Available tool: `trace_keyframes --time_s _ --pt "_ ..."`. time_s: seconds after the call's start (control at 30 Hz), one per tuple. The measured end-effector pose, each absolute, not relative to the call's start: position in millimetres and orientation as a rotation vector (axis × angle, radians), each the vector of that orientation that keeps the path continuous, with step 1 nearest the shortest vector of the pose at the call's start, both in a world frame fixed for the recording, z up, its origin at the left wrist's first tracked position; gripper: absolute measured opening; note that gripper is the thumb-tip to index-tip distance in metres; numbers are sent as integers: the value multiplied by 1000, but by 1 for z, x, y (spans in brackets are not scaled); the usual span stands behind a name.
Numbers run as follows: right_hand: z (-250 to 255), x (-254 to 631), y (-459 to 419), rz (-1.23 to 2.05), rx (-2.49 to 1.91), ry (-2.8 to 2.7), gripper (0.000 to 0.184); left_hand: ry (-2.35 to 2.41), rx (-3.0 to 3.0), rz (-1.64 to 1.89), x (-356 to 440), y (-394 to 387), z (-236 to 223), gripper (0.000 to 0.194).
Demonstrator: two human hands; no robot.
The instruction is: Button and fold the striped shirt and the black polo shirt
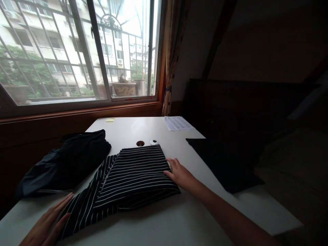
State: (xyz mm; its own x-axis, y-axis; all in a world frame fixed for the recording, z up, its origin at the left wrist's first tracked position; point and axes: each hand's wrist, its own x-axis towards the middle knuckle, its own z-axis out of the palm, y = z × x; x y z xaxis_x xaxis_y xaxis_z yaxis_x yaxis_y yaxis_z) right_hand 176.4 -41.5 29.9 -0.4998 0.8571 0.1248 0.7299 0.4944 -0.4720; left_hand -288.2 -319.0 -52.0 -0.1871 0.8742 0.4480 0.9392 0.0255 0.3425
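Note:
A black garment with white stripes (138, 174) lies partly folded on the white table (146, 225). Its main part forms a layered, roughly square stack. A narrower striped length sticks out from under it toward the lower left. At that end is my left hand (48, 222), its fingers stretched out along the cloth and the thumb apart on the near side. My right hand (180, 174) rests against the right edge of the folded stack, thumb and fingers spread, the fingertips touching the cloth. Whether the garment is a shirt or trousers I cannot tell.
A crumpled dark garment (84, 157) lies at the left, and a flat black cloth (228, 164) hangs over the right edge. Farther back are printed papers (178, 123), a yellow note (110, 120), a cable hole (140, 144) and its white cover (154, 142). A window stands behind.

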Motion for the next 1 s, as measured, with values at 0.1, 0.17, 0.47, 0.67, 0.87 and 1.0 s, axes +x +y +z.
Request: trace_keyframes --time_s 0.1,0.17,0.47,0.67,0.87,1.0 --pt "20 186 -39 742 -1248 -2345 64 -2214 -1998 -900 -299 -319 -63 56" --pt "19 188 -37 840 -1223 -2311 70 -2229 -1942 -959 -301 -319 -68 55" --pt "15 193 -32 978 -1220 -2364 68 -2287 -1897 -1068 -280 -321 -56 52" --pt "13 222 -2 773 -1327 -2383 63 -2340 -1859 -1056 -279 -324 -50 52" --pt "22 276 44 57 -1600 -2251 41 -2292 -1928 -952 -299 -323 -58 52" --pt "35 274 29 -108 -1267 -2267 25 -2211 -2058 -794 -308 -313 -57 50"
